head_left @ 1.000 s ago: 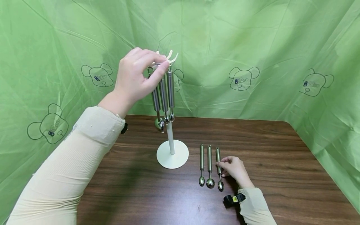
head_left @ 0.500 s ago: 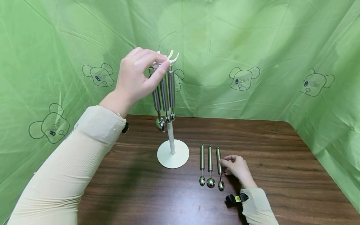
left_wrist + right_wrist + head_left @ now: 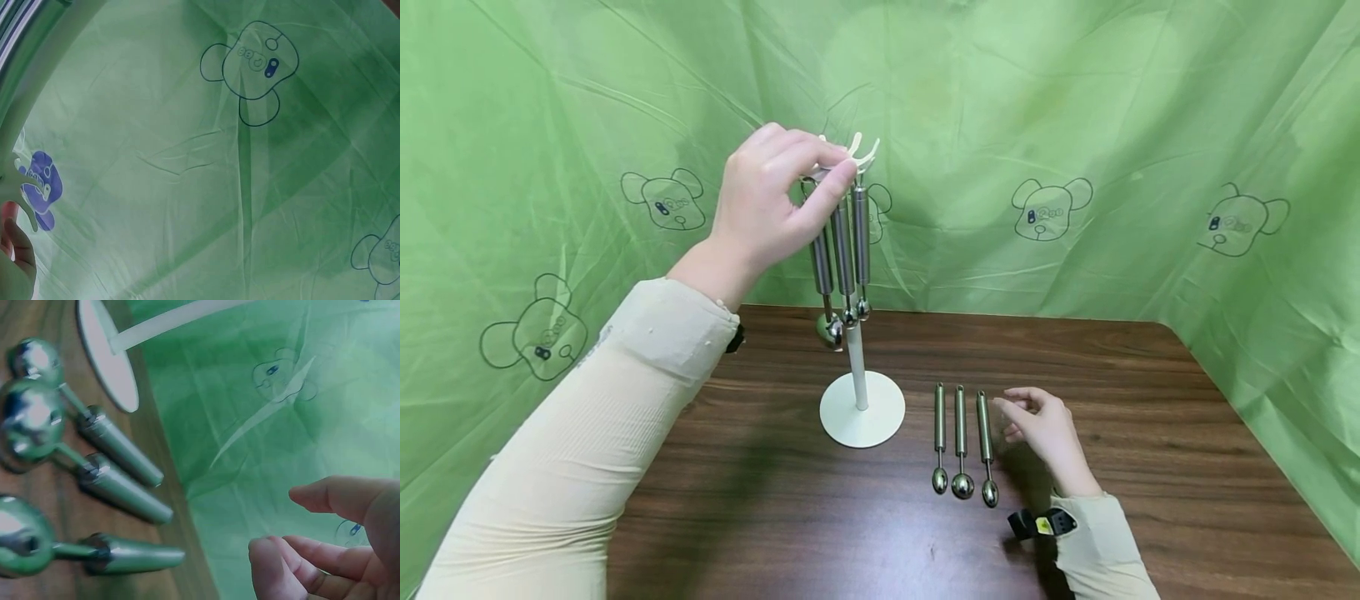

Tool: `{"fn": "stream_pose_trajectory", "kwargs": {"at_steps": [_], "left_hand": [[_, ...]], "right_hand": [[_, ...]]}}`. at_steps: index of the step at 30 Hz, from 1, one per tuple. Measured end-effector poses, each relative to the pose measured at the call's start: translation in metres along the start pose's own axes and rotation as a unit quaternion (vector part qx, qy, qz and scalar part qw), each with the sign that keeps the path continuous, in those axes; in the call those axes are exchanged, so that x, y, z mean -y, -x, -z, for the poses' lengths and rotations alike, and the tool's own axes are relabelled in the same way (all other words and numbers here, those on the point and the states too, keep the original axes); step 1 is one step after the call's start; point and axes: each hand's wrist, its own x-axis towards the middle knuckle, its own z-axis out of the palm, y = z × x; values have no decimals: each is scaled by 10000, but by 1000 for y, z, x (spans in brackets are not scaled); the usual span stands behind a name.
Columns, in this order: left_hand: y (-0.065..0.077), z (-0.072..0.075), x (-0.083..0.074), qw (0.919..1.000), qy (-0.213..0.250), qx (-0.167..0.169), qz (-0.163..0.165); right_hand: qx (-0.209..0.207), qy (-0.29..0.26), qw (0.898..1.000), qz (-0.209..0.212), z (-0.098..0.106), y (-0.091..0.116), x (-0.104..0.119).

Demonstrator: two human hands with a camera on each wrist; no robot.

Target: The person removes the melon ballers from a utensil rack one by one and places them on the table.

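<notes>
- Left hand (image 3: 778, 196): grasping. Thumb and fingers pinch the top of the stand (image 3: 857, 358) at its pale hooks (image 3: 867, 157).
- Right hand (image 3: 1041, 429): released. The right wrist view shows a gap between the thumb and the lightly bent fingers.
- Right hand, position: at 3 o'clock of the nearest scoop, just beside its handle and apart from it.
- Scoops (image 3: 961, 433): three, metal, side by side on the table (image 3: 1150, 458), between 3 and 4 o'clock of the stand. Handles point to 12, bowls to 6.
- Hanging tools (image 3: 843, 250): three metal handles visible below the hooks, between 4 and 5 o'clock of the left hand, which partly covers their upper ends.
- Stand: upright, round base flat on the table.
- Device (image 3: 1052, 523): black, strapped at the right wrist, near 6 o'clock of that hand.
- Curtain (image 3: 940, 100): green, bear outlines, beyond the table from 9 through 12 to 3.
</notes>
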Motion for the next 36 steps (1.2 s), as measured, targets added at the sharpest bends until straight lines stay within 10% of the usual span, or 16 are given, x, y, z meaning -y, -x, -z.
{"fn": "stream_pose_trajectory", "kwargs": {"at_steps": [36], "left_hand": [[2,-1,-3,9999,62,38,112]], "right_hand": [[682,-585,9889,1179,11,-11,97]]}}
